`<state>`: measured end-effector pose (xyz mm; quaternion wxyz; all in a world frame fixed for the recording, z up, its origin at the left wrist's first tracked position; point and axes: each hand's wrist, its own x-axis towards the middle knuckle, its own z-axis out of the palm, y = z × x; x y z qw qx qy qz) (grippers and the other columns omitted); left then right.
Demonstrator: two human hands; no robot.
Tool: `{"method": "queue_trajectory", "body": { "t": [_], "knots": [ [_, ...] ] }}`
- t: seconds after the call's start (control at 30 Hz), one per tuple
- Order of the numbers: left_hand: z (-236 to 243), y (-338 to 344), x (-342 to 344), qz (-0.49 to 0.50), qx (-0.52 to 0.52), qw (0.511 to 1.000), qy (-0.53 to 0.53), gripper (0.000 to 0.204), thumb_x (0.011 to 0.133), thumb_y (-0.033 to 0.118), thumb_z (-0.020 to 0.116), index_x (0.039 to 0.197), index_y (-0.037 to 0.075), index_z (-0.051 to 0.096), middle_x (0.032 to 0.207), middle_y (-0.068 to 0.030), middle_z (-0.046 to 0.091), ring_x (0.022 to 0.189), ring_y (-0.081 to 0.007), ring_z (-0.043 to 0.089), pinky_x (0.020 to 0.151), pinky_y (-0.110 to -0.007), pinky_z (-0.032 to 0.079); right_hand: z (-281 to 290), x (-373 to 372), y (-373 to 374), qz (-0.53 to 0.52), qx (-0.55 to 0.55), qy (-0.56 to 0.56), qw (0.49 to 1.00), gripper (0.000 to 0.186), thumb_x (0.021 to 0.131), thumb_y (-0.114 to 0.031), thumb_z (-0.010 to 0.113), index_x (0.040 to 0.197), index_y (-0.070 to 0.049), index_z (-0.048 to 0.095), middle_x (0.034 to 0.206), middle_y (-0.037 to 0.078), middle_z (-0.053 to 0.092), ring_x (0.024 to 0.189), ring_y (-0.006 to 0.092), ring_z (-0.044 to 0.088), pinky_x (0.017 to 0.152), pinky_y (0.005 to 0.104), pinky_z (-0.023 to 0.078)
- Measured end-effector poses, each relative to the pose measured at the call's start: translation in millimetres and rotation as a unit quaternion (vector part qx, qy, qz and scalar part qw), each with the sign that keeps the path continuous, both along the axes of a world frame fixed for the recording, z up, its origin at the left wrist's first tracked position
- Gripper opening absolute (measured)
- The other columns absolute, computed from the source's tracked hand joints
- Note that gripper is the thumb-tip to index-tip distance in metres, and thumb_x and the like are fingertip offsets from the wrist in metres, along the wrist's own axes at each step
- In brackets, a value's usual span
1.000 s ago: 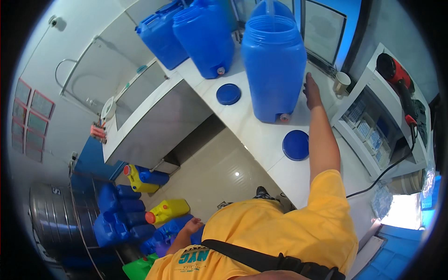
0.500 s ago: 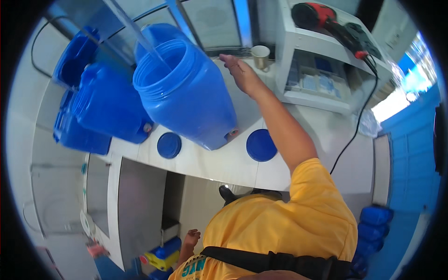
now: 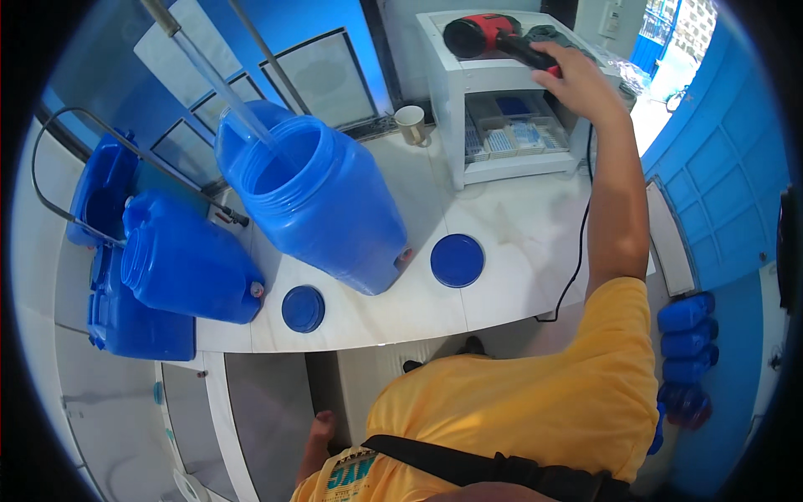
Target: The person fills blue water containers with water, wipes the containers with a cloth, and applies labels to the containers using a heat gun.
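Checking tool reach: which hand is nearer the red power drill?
Right. The right hand rests on the red power drill atop the white shelf; the left hand hangs low, below the counter.

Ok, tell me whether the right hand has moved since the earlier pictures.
Yes. The right hand has gone from the open blue jug on the counter to the red power drill atop the white shelf unit, which it now touches.
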<state>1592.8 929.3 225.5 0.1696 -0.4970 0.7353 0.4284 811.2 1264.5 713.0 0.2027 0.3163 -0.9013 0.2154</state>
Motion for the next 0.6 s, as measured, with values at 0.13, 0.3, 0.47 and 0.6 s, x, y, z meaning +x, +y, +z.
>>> {"method": "queue_trajectory", "body": {
  "t": [0.13, 0.3, 0.47, 0.6],
  "knots": [
    [-14.5, 14.5, -21.3, 0.078, -0.033, 0.996, 0.039, 0.037, 0.094, 0.037, 0.053, 0.111, 0.006, 0.065, 0.097, -0.0113, 0.071, 0.09, -0.0286, 0.068, 0.078, -0.036, 0.053, 10.6, 13.7, -39.5, 0.001, 0.019, 0.032, 0.999, 0.061, 0.083, -0.047, 0.073, 0.133, -0.014, 0.062, 0.117, 0.02, 0.067, 0.109, 0.0352, 0.064, 0.092, 0.0449, 0.049],
    [0.6, 49.3, -45.7, -0.056, 0.055, 0.997, 0.018, 0.041, 0.092, 0.038, 0.054, 0.113, 0.004, 0.061, 0.088, -0.0091, 0.069, 0.083, -0.0238, 0.066, 0.076, -0.032, 0.052, 7.9, -34.1, -102.1, -0.041, 0.009, 0.03, 0.999, 0.068, 0.084, -0.059, 0.067, 0.132, -0.011, 0.062, 0.115, 0.021, 0.069, 0.11, 0.0368, 0.065, 0.094, 0.0456, 0.05],
    [25.0, 94.9, -56.6, 0.052, 0.007, 0.997, 0.05, 0.045, 0.089, 0.03, 0.062, 0.121, -0.001, 0.057, 0.091, -0.0078, 0.069, 0.083, -0.0183, 0.065, 0.073, -0.032, 0.051, 31.4, -117.3, -53.5, -0.091, -0.009, -0.068, 0.993, 0.071, 0.086, -0.06, 0.063, 0.132, -0.006, 0.061, 0.12, 0.022, 0.067, 0.113, 0.0373, 0.064, 0.098, 0.0464, 0.048],
    [34.3, 115.4, -17.5, 0.159, 0.102, 0.981, 0.051, 0.044, 0.087, 0.024, 0.066, 0.123, -0.001, 0.057, 0.098, -0.006, 0.068, 0.084, -0.0199, 0.066, 0.074, -0.033, 0.052, 1.7, -167.0, -9.2, -0.117, 0.153, -0.047, 0.98, 0.071, 0.084, -0.054, 0.068, 0.13, -0.001, 0.058, 0.125, 0.024, 0.064, 0.116, 0.037, 0.062, 0.099, 0.0437, 0.048]
  ]
}}
